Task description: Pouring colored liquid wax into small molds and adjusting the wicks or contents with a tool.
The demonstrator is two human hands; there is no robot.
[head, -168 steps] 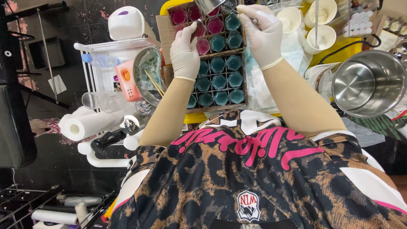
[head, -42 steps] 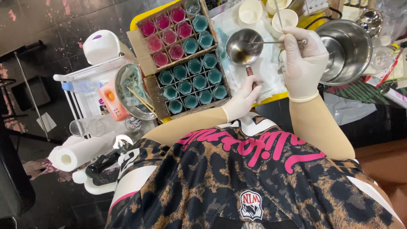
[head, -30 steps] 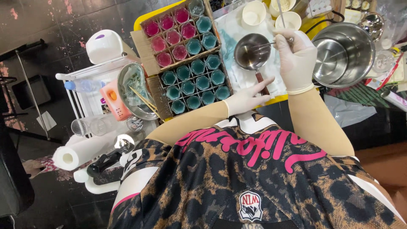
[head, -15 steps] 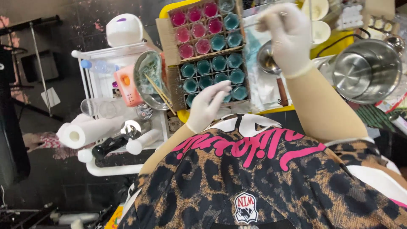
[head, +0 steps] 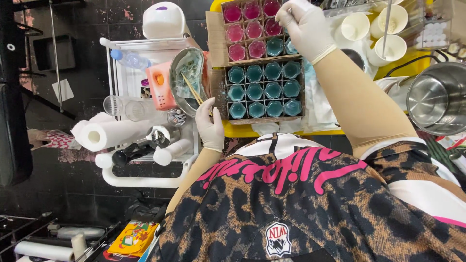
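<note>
Your right hand (head: 305, 24), top centre, pinches a thin handle over the pink cups (head: 252, 26) in the box (head: 216, 63); left hand (head: 209, 125) rests loosely open at box's lower-left corner. Mid-pour, I'd say; next needs steady aim.

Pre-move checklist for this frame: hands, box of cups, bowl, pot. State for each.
1. Left hand at the box's near left corner, gloved: ok.
2. Right hand over the far rows of the box, fingers closed: ok; what it grips: cannot tell.
3. Cups upright in their cells, teal near, pink far: ok.
4. Bowl with sticks on the cart, beside the box: ok.
5. Pot apart from the right arm: ok.
6. Fill level of the cups under the right hand: cannot tell.
</note>
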